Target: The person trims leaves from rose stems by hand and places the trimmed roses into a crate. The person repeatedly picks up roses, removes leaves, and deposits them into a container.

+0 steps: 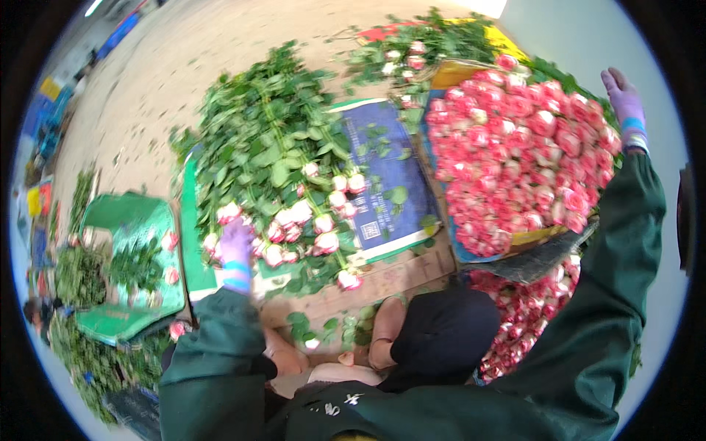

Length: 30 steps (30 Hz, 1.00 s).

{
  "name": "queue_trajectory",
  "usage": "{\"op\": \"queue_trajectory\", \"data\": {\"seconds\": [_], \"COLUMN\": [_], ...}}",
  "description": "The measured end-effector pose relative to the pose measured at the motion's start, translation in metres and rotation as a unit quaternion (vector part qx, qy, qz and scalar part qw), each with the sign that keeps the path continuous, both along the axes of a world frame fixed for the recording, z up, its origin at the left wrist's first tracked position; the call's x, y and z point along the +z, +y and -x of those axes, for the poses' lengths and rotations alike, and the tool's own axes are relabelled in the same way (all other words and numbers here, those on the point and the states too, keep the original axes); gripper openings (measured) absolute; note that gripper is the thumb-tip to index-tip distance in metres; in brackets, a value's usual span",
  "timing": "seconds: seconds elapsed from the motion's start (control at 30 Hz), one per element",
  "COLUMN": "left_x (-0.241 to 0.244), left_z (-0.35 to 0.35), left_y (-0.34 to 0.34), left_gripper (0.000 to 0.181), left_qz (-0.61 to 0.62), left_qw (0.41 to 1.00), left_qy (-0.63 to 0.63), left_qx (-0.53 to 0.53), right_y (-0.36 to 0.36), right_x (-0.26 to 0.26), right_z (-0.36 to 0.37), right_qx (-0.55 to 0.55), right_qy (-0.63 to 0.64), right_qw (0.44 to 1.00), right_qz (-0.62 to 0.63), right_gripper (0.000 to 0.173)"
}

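Note:
My left hand (236,242), in a purple glove, is among the pink-and-white rose heads (284,220) at the near end of a leafy pile of rose stems (270,121). It is blurred, and its fingers are hard to make out. At the far right, my right hand (623,99), also gloved in purple, is raised with fingers extended and nothing visible in it. It is beside a big, dense mass of pink roses (524,149), which has a cardboard wrap (529,237) along its edge.
Beneath the stems lies a blue printed sheet (386,182) with loose leaves. A green sheet-lined stand (132,220) is at left, with leafy stems (83,275) around it. More red-and-white roses (518,314) are beside my knee. Cut greenery (463,38) lies near the pale wall (573,33).

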<state>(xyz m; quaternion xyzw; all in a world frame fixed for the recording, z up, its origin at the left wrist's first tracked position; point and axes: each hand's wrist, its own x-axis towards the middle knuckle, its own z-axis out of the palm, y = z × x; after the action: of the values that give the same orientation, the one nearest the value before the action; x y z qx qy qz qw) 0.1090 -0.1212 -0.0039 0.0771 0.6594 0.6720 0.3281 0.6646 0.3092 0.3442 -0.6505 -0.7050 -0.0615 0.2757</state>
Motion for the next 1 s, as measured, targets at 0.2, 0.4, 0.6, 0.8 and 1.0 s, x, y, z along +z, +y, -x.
{"op": "queue_trajectory", "data": {"seconds": [0.2,0.4,0.6,0.8,1.0], "left_x": [-0.027,-0.035,-0.046,-0.023,0.040], "left_z": [-0.051,-0.048,-0.042,-0.005,0.024], "left_y": [0.047,0.034,0.009,0.007,-0.031], "left_gripper": [0.018,0.033,0.053,0.042,0.021], "left_qz": [0.137,0.262,0.349,0.415,-0.086], "left_qw": [0.928,0.868,0.903,0.860,0.982], "left_qy": [0.346,0.420,0.250,0.246,-0.016], "left_qx": [-0.031,0.028,-0.030,-0.167,-0.166], "right_y": [-0.102,-0.212,-0.254,-0.230,-0.229], "right_x": [-0.111,-0.278,-0.359,-0.344,-0.284], "right_z": [0.202,0.371,0.455,0.446,0.392], "right_qx": [0.475,0.419,0.188,0.217,0.274], "right_qy": [0.019,-0.009,0.083,-0.035,0.221], "right_qw": [0.846,0.802,0.852,0.877,0.804], "right_qz": [0.241,0.425,0.482,0.427,0.479], "right_gripper": [0.040,0.038,0.047,0.039,0.026]}}
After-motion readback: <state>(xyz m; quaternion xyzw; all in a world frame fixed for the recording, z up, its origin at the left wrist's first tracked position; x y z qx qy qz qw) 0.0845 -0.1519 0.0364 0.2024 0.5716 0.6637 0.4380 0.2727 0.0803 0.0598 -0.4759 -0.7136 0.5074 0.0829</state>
